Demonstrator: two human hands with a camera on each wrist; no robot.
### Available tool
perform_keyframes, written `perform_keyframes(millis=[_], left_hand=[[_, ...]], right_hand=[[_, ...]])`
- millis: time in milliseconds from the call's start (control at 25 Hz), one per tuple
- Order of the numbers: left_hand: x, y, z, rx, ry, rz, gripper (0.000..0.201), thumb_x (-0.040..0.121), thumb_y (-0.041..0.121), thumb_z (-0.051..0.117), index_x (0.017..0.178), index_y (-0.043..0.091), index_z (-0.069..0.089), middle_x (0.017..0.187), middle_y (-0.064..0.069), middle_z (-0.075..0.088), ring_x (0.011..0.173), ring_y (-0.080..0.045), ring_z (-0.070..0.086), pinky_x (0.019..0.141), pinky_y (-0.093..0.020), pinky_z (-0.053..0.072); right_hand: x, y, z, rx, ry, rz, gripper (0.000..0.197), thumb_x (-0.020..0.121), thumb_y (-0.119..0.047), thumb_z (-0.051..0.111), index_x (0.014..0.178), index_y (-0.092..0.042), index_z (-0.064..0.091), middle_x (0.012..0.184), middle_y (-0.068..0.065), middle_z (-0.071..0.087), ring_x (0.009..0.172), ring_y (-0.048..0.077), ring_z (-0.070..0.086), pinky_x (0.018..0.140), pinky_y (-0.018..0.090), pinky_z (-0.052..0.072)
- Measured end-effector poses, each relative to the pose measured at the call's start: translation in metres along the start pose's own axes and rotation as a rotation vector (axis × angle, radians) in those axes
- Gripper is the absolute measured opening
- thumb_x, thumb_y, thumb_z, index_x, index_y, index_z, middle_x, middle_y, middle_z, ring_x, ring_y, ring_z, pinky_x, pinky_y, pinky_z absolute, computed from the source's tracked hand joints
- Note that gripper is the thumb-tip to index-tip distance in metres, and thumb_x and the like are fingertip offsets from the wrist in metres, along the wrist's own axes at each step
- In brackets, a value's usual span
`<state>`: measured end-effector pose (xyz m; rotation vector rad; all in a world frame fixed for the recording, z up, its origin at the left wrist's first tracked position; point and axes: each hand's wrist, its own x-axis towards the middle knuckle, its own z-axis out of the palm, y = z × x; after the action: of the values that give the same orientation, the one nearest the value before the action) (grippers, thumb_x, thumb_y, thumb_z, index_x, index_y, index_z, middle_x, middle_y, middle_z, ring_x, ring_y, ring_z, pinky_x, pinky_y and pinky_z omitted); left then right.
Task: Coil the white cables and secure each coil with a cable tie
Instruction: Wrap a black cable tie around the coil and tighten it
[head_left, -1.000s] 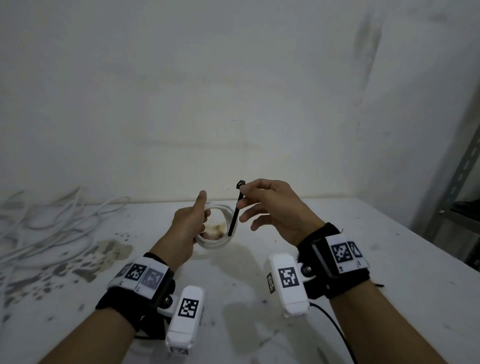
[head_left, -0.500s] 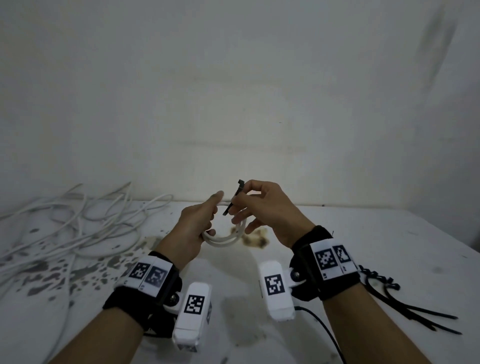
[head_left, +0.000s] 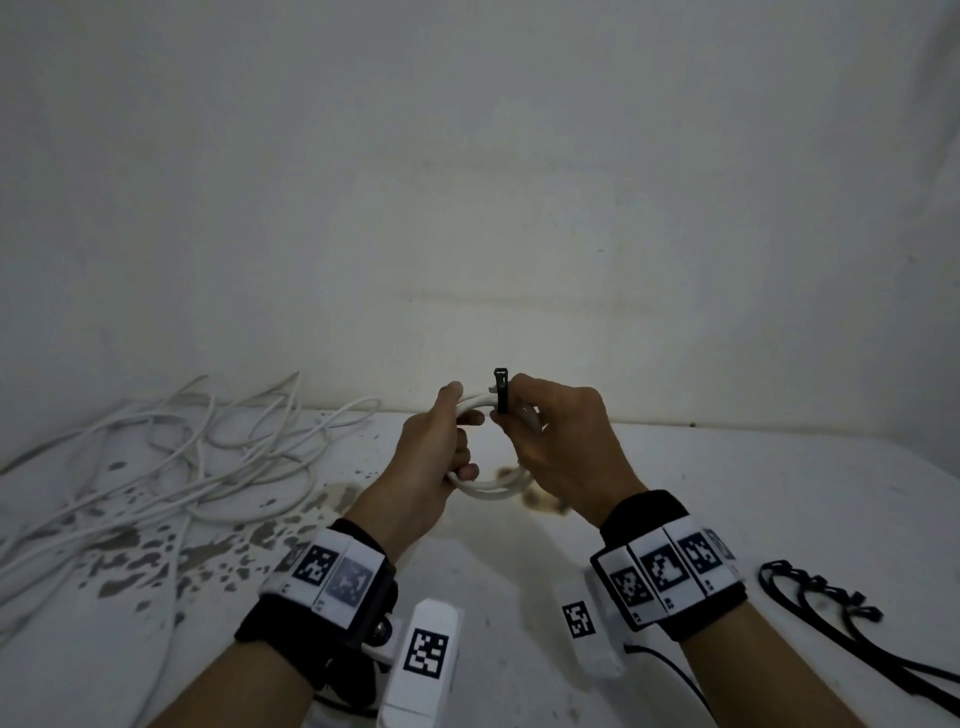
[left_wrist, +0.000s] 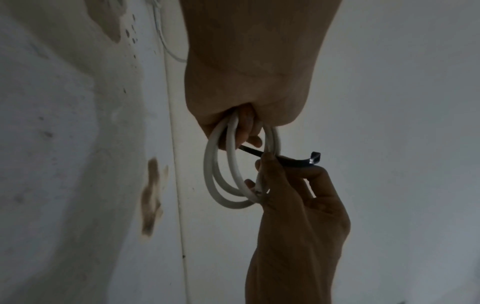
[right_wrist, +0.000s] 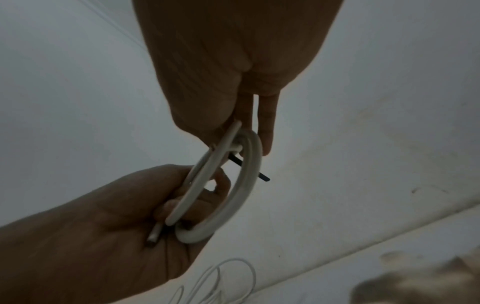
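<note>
Your right hand (head_left: 558, 447) has brought the black cable tie (head_left: 501, 389) through the white coil (head_left: 488, 486), which your left hand (head_left: 431, 467) grips at 9 o'clock; closing comes next.

A bare, dim workroom or storage corner. A stained, paint-chipped white table (head_left: 675, 467) stands against a plain scuffed wall (head_left: 467, 182), with a tangle of loose white cables (head_left: 156, 457) and spare black cable ties (head_left: 831, 613) lying on it.
</note>
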<state>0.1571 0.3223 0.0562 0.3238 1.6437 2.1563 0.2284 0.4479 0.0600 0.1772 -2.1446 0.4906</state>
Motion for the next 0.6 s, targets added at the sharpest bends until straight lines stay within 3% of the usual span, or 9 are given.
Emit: perform_keyframes(millis=[80,160,280,400,480,520,600], left_hand=[[-0.002,0.002,-0.002,-0.005,-0.086,-0.061,0.054,0.096,0.054,0.051,0.101,0.003,0.071,0.054,0.005,0.020,0.044,-0.011,0.023,0.044,-0.023,0.030],[-0.001,0.004,-0.007,-0.031,-0.200,-0.128,0.060,0.089,0.060,0.057,0.107,0.006,0.074,0.056,0.004,0.017,0.046,-0.010,0.019,0.042,-0.021,0.028],[0.000,0.007,-0.013,-0.116,-0.325,-0.187,0.044,0.090,0.049,0.063,0.104,0.007,0.071,0.055,0.005,0.014,0.040,-0.008,0.016,0.037,-0.019,0.024],[0.000,0.009,-0.013,-0.130,-0.280,-0.155,0.021,0.090,0.037,0.067,0.083,0.018,0.061,0.056,0.006,0.019,0.038,-0.008,0.015,0.038,-0.019,0.016],[0.002,0.008,-0.010,-0.121,-0.202,-0.126,0.018,0.089,0.035,0.069,0.082,0.019,0.063,0.061,0.005,0.027,0.038,-0.007,0.016,0.038,-0.019,0.015],[0.004,0.007,-0.009,-0.116,-0.165,-0.111,0.017,0.089,0.034,0.068,0.082,0.019,0.064,0.063,0.004,0.030,0.038,-0.007,0.017,0.037,-0.019,0.015],[0.007,0.006,-0.010,-0.099,-0.099,-0.085,0.018,0.091,0.032,0.066,0.079,0.018,0.062,0.059,0.005,0.028,0.038,-0.007,0.017,0.035,-0.019,0.017]], right_hand=[[-0.001,0.001,-0.002,-0.033,0.032,-0.046,0.021,0.090,-0.004,0.067,0.073,-0.009,0.056,0.056,-0.010,0.037,0.052,0.018,0.032,0.047,0.020,0.028],[-0.003,0.002,-0.002,-0.047,0.052,-0.080,0.020,0.090,0.000,0.066,0.073,-0.007,0.057,0.056,-0.011,0.034,0.050,0.017,0.032,0.047,0.021,0.028],[-0.003,0.001,-0.002,-0.028,0.060,-0.103,0.014,0.089,0.002,0.066,0.079,-0.007,0.066,0.058,-0.011,0.039,0.050,0.015,0.035,0.048,0.023,0.034],[-0.003,-0.002,0.001,0.039,0.022,-0.120,0.005,0.087,-0.004,0.072,0.087,-0.009,0.072,0.072,-0.013,0.059,0.059,0.010,0.050,0.057,0.021,0.044],[-0.004,-0.004,0.004,0.030,-0.007,-0.114,0.006,0.084,-0.012,0.078,0.087,-0.013,0.073,0.095,-0.010,0.069,0.080,0.007,0.061,0.072,0.018,0.048],[-0.004,-0.004,0.005,0.016,-0.016,-0.101,0.008,0.083,-0.015,0.080,0.087,-0.015,0.073,0.103,-0.006,0.069,0.092,0.011,0.062,0.077,0.017,0.046],[-0.003,-0.007,0.003,0.007,-0.036,-0.076,0.011,0.080,-0.021,0.082,0.085,-0.020,0.072,0.106,-0.004,0.066,0.099,0.016,0.057,0.076,0.016,0.040]])
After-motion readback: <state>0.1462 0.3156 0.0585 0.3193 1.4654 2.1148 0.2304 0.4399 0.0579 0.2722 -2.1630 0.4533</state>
